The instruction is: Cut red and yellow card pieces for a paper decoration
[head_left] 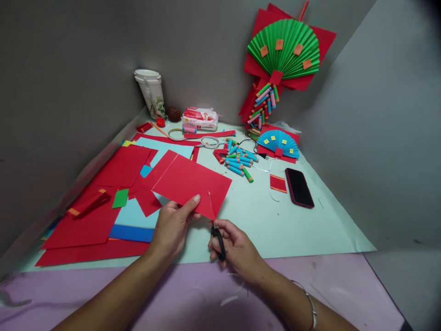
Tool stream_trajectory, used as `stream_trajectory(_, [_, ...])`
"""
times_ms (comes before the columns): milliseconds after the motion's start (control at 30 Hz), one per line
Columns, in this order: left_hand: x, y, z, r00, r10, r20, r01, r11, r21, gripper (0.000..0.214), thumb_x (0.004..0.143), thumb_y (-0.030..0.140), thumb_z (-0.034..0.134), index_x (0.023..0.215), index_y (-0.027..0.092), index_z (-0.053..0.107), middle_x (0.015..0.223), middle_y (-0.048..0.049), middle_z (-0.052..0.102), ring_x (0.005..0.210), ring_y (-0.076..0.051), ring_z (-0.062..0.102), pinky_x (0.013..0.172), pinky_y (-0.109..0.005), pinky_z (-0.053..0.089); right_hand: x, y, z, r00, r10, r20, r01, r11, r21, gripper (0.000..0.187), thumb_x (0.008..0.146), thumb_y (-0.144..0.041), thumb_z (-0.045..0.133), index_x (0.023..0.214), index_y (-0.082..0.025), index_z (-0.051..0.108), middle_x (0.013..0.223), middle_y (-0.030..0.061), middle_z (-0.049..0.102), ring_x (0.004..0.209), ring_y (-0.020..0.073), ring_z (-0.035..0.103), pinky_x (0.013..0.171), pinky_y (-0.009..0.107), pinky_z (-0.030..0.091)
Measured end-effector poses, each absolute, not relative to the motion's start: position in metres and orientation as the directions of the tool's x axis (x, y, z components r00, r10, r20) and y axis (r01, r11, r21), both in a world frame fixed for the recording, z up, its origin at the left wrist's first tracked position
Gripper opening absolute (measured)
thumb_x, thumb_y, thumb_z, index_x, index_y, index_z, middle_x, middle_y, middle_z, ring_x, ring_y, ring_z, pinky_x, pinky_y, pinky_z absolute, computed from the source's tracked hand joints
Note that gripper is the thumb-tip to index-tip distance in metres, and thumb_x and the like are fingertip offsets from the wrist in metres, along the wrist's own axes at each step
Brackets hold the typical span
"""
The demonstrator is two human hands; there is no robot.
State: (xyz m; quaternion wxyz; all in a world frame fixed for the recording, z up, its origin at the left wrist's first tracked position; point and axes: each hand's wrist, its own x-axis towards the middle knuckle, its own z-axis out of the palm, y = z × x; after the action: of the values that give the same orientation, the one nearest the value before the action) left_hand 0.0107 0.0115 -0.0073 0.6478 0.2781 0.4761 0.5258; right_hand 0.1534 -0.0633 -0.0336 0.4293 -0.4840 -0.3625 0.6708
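My left hand [175, 225] pinches the near edge of a sheet of red paper [196, 179], thumb on top and fingers beneath. A pale line crosses the sheet near its left end. In my right hand [237, 246] is a pair of scissors with black handles [218, 243], fingers wrapped around the loops. The blades are at the sheet's near right corner, where a slit-like line runs up into the paper. Most of the blade length is hidden by the sheet, so how far they are spread does not show.
Red sheets [79, 225] and a green square [120, 198] lie left. Beyond are blue paper rolls [237, 161], tape rings [209, 142], a tissue pack [200, 119] and a white cup [151, 94]. A phone [299, 187] and blue fan [278, 141] lie right; a green fan [285, 46] hangs behind.
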Motion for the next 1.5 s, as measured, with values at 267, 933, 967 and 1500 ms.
stream_trajectory(267, [0.0107, 0.0101, -0.0079, 0.000, 0.946, -0.325, -0.416, 0.296, 0.860, 0.026, 0.064, 0.026, 0.085, 0.068, 0.015, 0.062, 0.052, 0.0059, 0.057, 0.048, -0.008, 0.055, 0.049, -0.018, 0.046, 0.1523, -0.0637, -0.0310, -0.169, 0.923, -0.345, -0.222, -0.377, -0.899, 0.050, 0.073, -0.042, 0.074, 0.111, -0.018, 0.053, 0.077, -0.0020, 0.056, 0.062, 0.0133, 0.061, 0.041, 0.018, 0.041])
stream_trajectory(933, [0.0115, 0.0108, -0.0131, 0.030, 0.950, -0.312, -0.377, 0.300, 0.876, 0.030, 0.066, 0.036, 0.084, 0.068, 0.014, 0.063, 0.058, 0.0026, 0.061, 0.052, -0.010, 0.055, 0.052, -0.021, 0.046, 0.1522, -0.0647, -0.0327, -0.151, 0.927, -0.343, -0.209, -0.369, -0.906, 0.048, 0.074, -0.044, 0.073, 0.109, -0.019, 0.053, 0.077, -0.0023, 0.056, 0.063, 0.0133, 0.061, 0.043, 0.019, 0.042])
stream_trajectory(967, [0.0114, 0.0106, -0.0132, 0.033, 0.951, -0.309, -0.376, 0.298, 0.877, 0.030, 0.066, 0.036, 0.084, 0.069, 0.014, 0.063, 0.060, 0.0022, 0.062, 0.052, -0.010, 0.055, 0.053, -0.021, 0.046, 0.1523, -0.0648, -0.0326, -0.153, 0.927, -0.342, -0.208, -0.368, -0.906, 0.048, 0.074, -0.044, 0.073, 0.109, -0.019, 0.052, 0.077, -0.0022, 0.056, 0.063, 0.0133, 0.061, 0.043, 0.019, 0.042])
stream_trajectory(1500, [0.0121, 0.0108, -0.0090, 0.029, 0.955, -0.296, -0.412, 0.281, 0.867, 0.027, 0.065, 0.031, 0.085, 0.070, 0.014, 0.065, 0.062, 0.0022, 0.064, 0.052, -0.009, 0.056, 0.053, -0.021, 0.047, 0.1507, -0.0675, -0.0327, -0.193, 0.920, -0.340, -0.260, -0.382, -0.887, 0.057, 0.071, -0.048, 0.077, 0.113, -0.020, 0.053, 0.079, -0.0012, 0.055, 0.064, 0.0146, 0.062, 0.046, 0.022, 0.047])
